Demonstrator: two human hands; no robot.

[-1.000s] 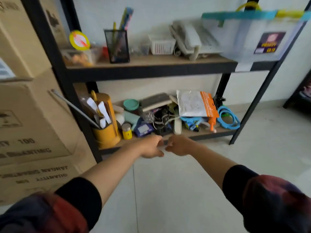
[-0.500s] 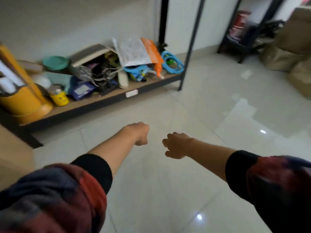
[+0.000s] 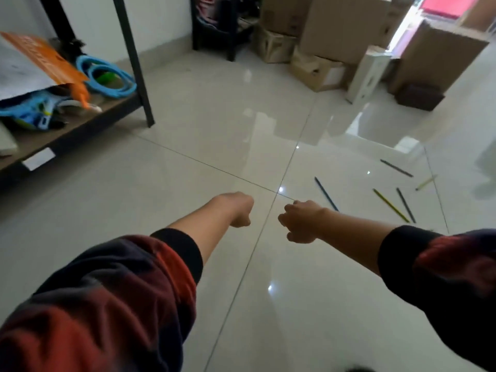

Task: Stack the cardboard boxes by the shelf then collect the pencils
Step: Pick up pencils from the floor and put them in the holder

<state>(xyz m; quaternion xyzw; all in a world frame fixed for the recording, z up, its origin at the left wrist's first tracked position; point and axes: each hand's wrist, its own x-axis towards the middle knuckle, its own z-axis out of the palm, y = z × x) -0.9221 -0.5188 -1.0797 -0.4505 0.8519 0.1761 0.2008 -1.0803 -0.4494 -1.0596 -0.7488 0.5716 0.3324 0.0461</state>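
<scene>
A: Hands first?

B: Left hand (image 3: 237, 209) and right hand (image 3: 299, 221) both out ahead over the glossy pale floor tiles (image 3: 214, 135), near each other but apart. Fingers on each curled under into a loose fist, nothing held.

A: The task items?

B: Loose pencils on the floor, right of the right hand. Dark blue pencil (image 3: 326, 194) nearest, its lower end passing behind the right wrist. Farther right, a yellow pencil (image 3: 391, 205) and a dark grey pencil (image 3: 405, 205) lie just beside each other. Beyond them, another dark pencil (image 3: 396, 168) and a pale yellow pencil (image 3: 426, 182), well apart from the first three.

A: Boxes?

B: Brown cardboard boxes (image 3: 335, 30) heaped at the far wall, top right.

A: Edges, room?

B: Black metal shelf post (image 3: 134, 63) stands left of the hands; its low wooden shelf board (image 3: 67, 127) carries blue coiled tubing (image 3: 107, 77) and an orange-and-white printed bag (image 3: 35, 63). Broad bare floor between post and boxes.

A: Any writing?

B: Print on the bag too blurred to read. A white blank tag (image 3: 39, 158) on the shelf edge.
</scene>
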